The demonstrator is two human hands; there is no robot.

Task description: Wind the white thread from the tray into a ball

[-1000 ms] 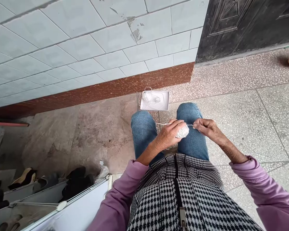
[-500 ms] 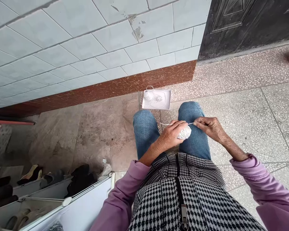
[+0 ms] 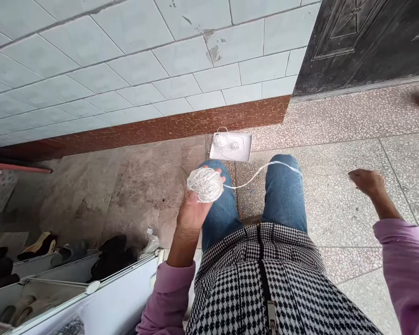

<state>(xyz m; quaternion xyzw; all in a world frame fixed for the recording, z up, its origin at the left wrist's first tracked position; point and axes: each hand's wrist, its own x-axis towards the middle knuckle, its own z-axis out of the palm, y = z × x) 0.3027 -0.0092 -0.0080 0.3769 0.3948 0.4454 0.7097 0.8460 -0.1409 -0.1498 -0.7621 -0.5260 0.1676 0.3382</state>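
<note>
My left hand (image 3: 192, 209) is raised over the left knee, palm up, its fingers wrapped round a ball of white yarn (image 3: 205, 184). A loose yarn strand (image 3: 253, 178) runs from the ball in a curve across to the right knee, then grows hard to see against the pale floor. Far out to the right is my right hand (image 3: 368, 181), its fingers closed as in a pinch on the strand; the part in the fingers is too fine to make out. Beyond my knees, a shallow white tray (image 3: 245, 156) holds smaller bundles of white yarn (image 3: 222, 141).
A tiled wall (image 3: 181, 56) with a brown base strip rises behind the tray. At the upper right is a dark door (image 3: 363, 42). A white rack (image 3: 125, 284) with several shoes (image 3: 113, 256) stands at the lower left. My knees in jeans (image 3: 284, 200) are below the hands.
My left hand has moved left and turned palm up with the ball. My right hand has swung far to the right, and the strand between them is longer and slack.
</note>
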